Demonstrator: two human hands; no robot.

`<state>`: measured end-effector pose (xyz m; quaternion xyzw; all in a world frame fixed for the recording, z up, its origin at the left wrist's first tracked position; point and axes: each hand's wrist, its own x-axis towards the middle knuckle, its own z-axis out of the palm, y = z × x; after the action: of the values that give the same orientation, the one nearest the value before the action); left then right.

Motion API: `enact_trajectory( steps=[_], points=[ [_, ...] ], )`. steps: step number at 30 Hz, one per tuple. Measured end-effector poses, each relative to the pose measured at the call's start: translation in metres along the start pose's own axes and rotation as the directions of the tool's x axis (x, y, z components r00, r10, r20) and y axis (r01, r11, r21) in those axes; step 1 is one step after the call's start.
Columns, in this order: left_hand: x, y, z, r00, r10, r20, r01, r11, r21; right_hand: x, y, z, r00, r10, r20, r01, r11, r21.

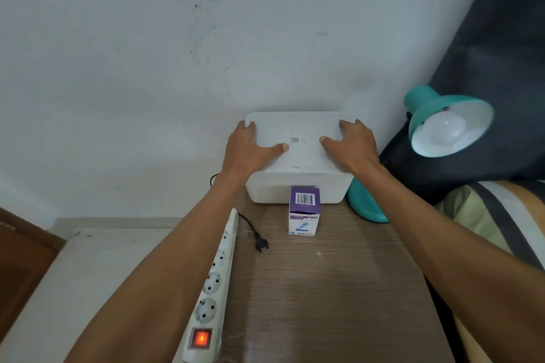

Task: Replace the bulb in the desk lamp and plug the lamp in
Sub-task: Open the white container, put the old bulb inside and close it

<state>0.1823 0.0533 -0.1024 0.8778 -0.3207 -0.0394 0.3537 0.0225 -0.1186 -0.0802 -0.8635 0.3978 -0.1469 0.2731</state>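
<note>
A teal desk lamp stands at the table's right; its shade [418,106] faces me with a white bulb [446,130] screwed inside, and its base [364,206] sits behind my right forearm. The lamp's black plug [262,246] lies unplugged on the wooden table [324,289]. A purple and white bulb carton [303,211] stands in front of a white storage box [295,190]. My left hand [250,147] and my right hand [351,146] lie flat on the box's lid [298,130], one at each side, thumbs pointing inward.
A white power strip [215,283] with a lit red switch [201,338] runs along the table's left edge. A grey wall is right behind the box. Dark fabric [486,53] and a striped cushion [495,215] are at the right.
</note>
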Motion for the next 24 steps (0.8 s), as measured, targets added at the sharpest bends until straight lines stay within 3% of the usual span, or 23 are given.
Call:
enact_trajectory(
  steps=[24],
  points=[
    [0.011, -0.004, -0.006, 0.998, -0.021, 0.053, 0.023, 0.999, -0.023, 0.015, 0.002, 0.007, 0.999, -0.001, 0.037, 0.004, 0.996, -0.093]
  ],
)
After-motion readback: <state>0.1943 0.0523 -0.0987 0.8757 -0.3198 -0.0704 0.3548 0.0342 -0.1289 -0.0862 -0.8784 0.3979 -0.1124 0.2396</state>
